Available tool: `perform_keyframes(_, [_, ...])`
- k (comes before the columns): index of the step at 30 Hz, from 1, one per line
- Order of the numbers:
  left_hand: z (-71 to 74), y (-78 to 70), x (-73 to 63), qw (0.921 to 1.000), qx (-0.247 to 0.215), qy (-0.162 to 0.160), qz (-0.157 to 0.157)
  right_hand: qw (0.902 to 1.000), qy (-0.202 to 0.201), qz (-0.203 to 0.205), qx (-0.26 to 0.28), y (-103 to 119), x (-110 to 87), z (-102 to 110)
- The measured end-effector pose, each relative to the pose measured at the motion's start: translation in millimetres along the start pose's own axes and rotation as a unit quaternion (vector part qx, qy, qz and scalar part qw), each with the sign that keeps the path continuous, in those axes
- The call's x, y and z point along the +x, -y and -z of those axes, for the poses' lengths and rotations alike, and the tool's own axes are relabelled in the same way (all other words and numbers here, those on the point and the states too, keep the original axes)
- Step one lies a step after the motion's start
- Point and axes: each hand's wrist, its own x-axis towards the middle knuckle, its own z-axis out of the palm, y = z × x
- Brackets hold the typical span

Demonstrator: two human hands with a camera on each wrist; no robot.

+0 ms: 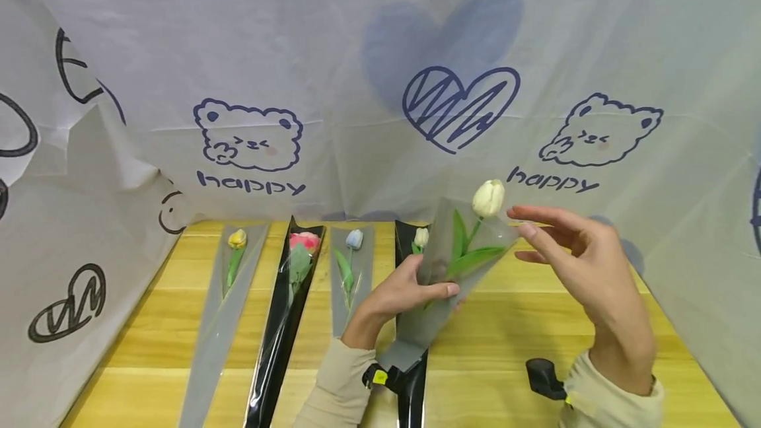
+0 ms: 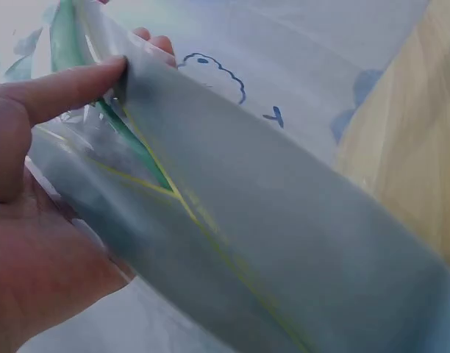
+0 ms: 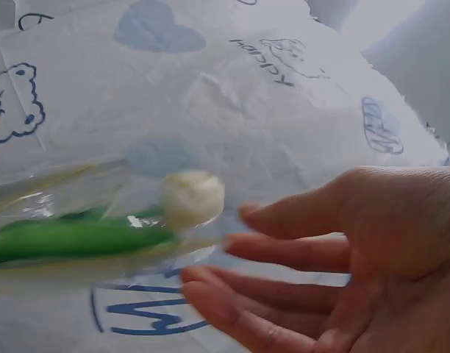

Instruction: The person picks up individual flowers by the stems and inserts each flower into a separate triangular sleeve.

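My left hand [image 1: 404, 290] grips a grey-and-clear flower sleeve [image 1: 419, 332] around its middle, thumb across the front. Inside the tilted sleeve is a white tulip [image 1: 489, 199], its bloom at the upper end above green leaves [image 1: 475, 261]. Seen from the left wrist, the thumb presses on the clear front beside the green stem [image 2: 137, 143], and yellow lines edge the sleeve's fold. My right hand [image 1: 594, 273] is at the sleeve's upper right corner, fingers loosely spread. In the right wrist view its fingertips are close to the bloom [image 3: 193, 200] and hold nothing; whether they touch the film I cannot tell.
On the wooden table [image 1: 493, 388] lie several wrapped flowers in a row: a yellow tulip [image 1: 237, 238], a pink flower [image 1: 305, 241], a blue tulip [image 1: 354, 239] and a white tulip [image 1: 421, 238] partly covered by the held sleeve. A printed white cloth [image 1: 333, 71] surrounds the table's back and sides.
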Motion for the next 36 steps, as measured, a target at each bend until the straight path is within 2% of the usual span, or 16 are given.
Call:
perform_keyframes(3, [0.3,-2.7,-0.7,0.9998,-0.011,-0.018,-0.001,0.9996,-0.021,0.009,0.020,-9.1,-3.0,-11.3])
perform_keyframes(7, [-0.2,-6.8,-1.9,0.9993,-0.026,-0.026,-0.006,0.9994,-0.011,0.008,0.033,-23.0,-6.5,-29.9])
perform_keyframes(11, [-1.4,-9.9,-1.9,0.9994,-0.012,-0.029,-0.011,0.9986,-0.028,0.020,0.040,-28.8,-6.3,-44.3])
perform_keyframes(14, [-1.3,-12.7,-3.1,0.9983,0.013,-0.055,-0.015,0.9969,-0.058,0.030,0.043,-28.6,-5.7,-50.0])
perform_keyframes(16, [-0.6,-15.3,-4.2,0.9965,0.003,-0.079,-0.026,0.9958,-0.070,0.031,0.049,-28.0,-6.3,-50.9])
perform_keyframes(19, [1.6,-20.8,-5.4,0.9878,-0.062,-0.131,-0.056,0.9952,-0.078,0.029,0.050,-27.6,-6.9,-49.7])
perform_keyframes(21, [2.9,-25.2,-5.7,0.9776,-0.109,-0.162,-0.079,0.9952,-0.080,0.026,0.049,-27.9,-6.9,-48.5])
perform_keyframes(23, [3.8,-28.9,-5.9,0.9674,-0.131,-0.196,-0.093,0.9956,-0.077,0.027,0.045,-28.6,-6.2,-48.4])
perform_keyframes(28, [2.2,-35.9,-5.5,0.9538,-0.104,-0.261,-0.106,0.9959,-0.070,0.040,0.041,-29.4,-4.2,-50.8])
perform_keyframes(31, [-0.1,-38.9,-5.0,0.9492,-0.087,-0.279,-0.116,0.9952,-0.072,0.049,0.045,-28.6,-4.5,-53.1])
perform_keyframes(36, [-3.1,-43.7,-5.6,0.9454,-0.053,-0.291,-0.136,0.9941,-0.072,0.062,0.052,-25.6,-4.6,-57.1])
